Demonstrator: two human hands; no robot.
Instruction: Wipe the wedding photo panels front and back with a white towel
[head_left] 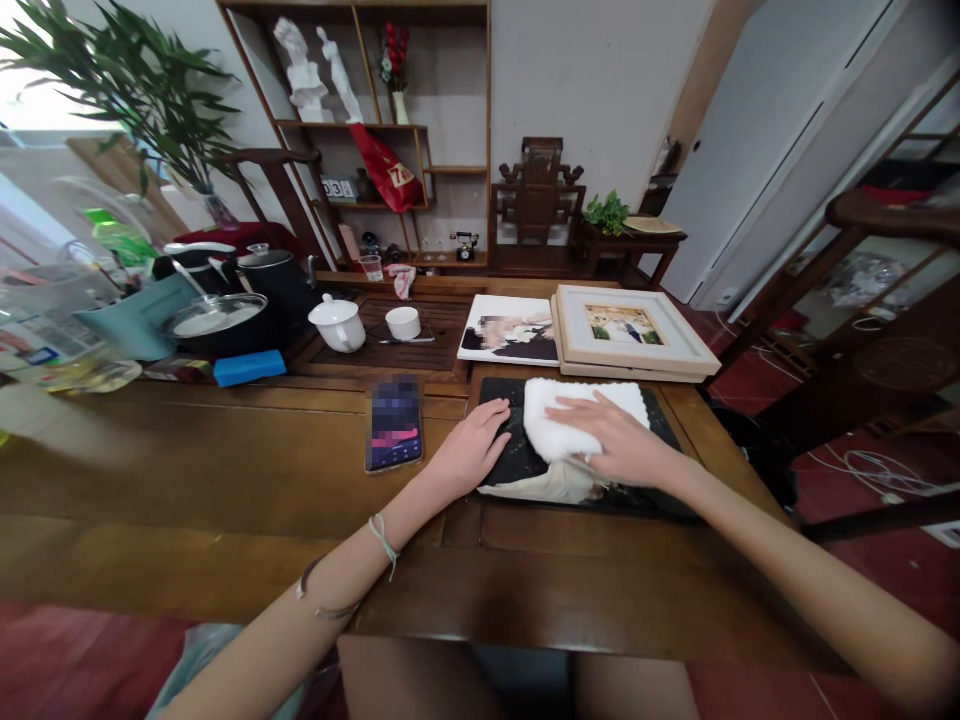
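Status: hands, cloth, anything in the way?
Left hand at left edge of black panel; right hand spread on white cloth. Cloth on panel. Phone alongside, off panel.

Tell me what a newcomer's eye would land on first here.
Most likely the bright white cloth on the dark board, right of centre, with the right hand spread over it and the left hand at the board's left side. Next, perhaps, the red item with gold markings on the shelving behind, and the big leafy plant at the upper left.
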